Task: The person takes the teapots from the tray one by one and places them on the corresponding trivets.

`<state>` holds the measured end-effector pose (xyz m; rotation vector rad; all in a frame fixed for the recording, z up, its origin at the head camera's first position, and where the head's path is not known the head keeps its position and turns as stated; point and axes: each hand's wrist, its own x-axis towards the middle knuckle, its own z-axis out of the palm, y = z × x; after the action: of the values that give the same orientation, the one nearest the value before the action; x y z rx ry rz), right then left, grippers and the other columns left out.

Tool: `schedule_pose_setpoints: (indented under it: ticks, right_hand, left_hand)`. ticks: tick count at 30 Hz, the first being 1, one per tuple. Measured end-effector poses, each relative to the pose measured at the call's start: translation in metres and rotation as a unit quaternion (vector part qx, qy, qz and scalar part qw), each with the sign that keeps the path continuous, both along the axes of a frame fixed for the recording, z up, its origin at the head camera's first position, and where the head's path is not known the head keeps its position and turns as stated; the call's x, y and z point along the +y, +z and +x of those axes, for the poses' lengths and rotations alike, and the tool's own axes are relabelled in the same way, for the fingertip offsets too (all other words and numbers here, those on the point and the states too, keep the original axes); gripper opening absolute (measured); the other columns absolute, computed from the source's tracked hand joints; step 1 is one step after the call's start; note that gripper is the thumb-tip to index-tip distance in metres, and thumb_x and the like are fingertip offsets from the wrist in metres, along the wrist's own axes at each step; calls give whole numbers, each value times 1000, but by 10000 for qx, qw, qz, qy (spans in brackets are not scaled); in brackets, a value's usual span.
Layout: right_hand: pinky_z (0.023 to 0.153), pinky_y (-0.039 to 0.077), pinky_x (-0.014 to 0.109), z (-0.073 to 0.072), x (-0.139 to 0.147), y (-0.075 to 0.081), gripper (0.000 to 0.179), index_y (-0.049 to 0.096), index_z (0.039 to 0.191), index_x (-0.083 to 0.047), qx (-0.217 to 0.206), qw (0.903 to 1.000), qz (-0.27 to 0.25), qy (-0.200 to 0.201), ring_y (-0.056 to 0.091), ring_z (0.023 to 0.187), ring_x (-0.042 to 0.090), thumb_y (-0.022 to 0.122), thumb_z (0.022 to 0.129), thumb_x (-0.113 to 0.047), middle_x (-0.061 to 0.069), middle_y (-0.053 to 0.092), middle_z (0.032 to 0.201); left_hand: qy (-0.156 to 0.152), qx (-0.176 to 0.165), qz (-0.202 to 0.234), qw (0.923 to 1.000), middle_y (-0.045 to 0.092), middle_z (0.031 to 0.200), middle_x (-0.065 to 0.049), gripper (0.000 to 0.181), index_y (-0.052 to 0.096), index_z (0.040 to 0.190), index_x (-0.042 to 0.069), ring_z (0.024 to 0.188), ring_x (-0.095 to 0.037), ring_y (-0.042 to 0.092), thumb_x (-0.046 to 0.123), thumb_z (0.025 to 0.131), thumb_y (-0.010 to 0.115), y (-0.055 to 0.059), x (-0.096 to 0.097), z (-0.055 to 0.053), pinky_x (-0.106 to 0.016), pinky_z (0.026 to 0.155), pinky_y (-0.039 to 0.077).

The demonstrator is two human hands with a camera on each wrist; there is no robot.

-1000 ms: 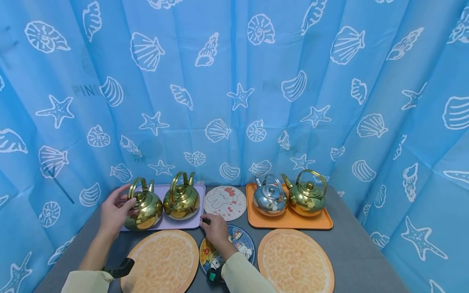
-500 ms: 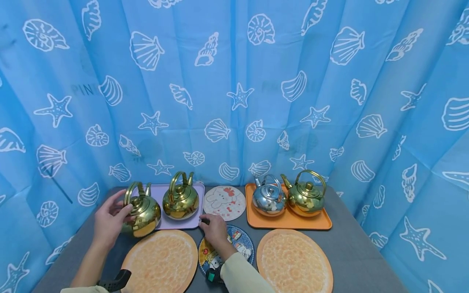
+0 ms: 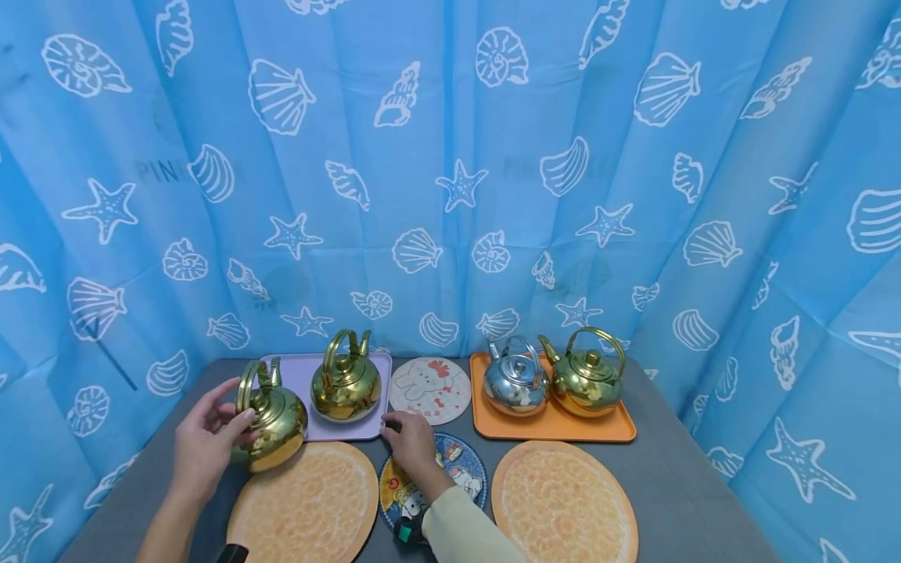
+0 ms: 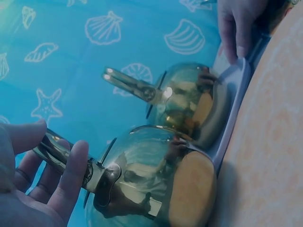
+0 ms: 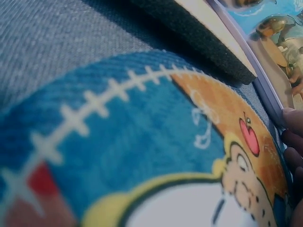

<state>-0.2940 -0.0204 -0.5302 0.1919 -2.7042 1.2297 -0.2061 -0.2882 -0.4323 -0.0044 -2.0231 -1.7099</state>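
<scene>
My left hand (image 3: 206, 438) holds the arched handle of a gold kettle (image 3: 278, 418), with thumb and fingers around it in the left wrist view. This kettle is beyond the front left of a lilac tray (image 3: 303, 379), partly above a round tan placemat (image 3: 310, 500). Its base contact is hidden. A second gold kettle (image 3: 346, 385) stands on the tray. My right hand (image 3: 415, 446) pinches the tray's front right corner; its fingertips (image 4: 241, 49) meet the rim in the left wrist view.
An orange tray (image 3: 486, 426) on the right bears a silver kettle (image 3: 517, 383) and a gold kettle (image 3: 587, 381). Between the trays lies a rabbit-print round mat (image 3: 436, 387). A blue cartoon mat (image 3: 468, 457) lies under my right forearm. Another tan placemat (image 3: 563, 500) is front right. A blue curtain (image 3: 450, 195) hangs behind.
My left hand has brought the gold kettle off the lilac tray, leftward and toward me, over the tan placemat's edge. The right hand stays at the tray corner.
</scene>
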Motion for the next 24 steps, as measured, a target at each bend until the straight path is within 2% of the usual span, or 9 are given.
schedule_pose_setpoints:
  ticks: [2,6,13,20,24]
  right_hand:
    - [92,49,42,0,0,0,20,76,107,-21,18,10000,-32,25,62,110,18,74,87,-20,-6,69,111]
    - [92,50,42,-1,0,0,20,76,107,-22,-15,10000,-38,-3,62,110,17,74,87,-20,-7,70,111]
    - [91,50,41,-1,0,-1,20,77,106,-24,48,10000,11,-14,62,108,17,75,86,-20,-7,70,109]
    - [91,50,40,-2,0,-3,20,76,106,-24,24,10000,50,12,62,108,16,75,87,-22,-8,69,109]
    - [90,50,41,-2,0,-4,19,77,106,-23,83,10000,38,23,62,107,16,75,87,-21,-8,70,108]
  left_hand:
    - [-48,57,173,9998,53,86,-6,51,49,139,3,75,-14,62,-1,91,66,1,2,3,-32,63,58]
    - [-64,81,253,9996,53,85,-6,51,50,138,2,74,-16,62,-3,90,66,3,7,10,-33,62,58]
    - [-3,-53,63,10000,53,85,-7,51,50,138,0,75,-14,61,-4,90,66,3,15,21,-35,61,58]
    - [-251,-95,183,9995,53,86,-9,53,47,140,-1,75,-15,62,-3,90,67,-1,23,33,-37,63,58]
    - [-192,-163,51,9997,53,85,-9,53,48,139,-1,75,-17,63,-3,89,67,-3,31,37,-38,62,58]
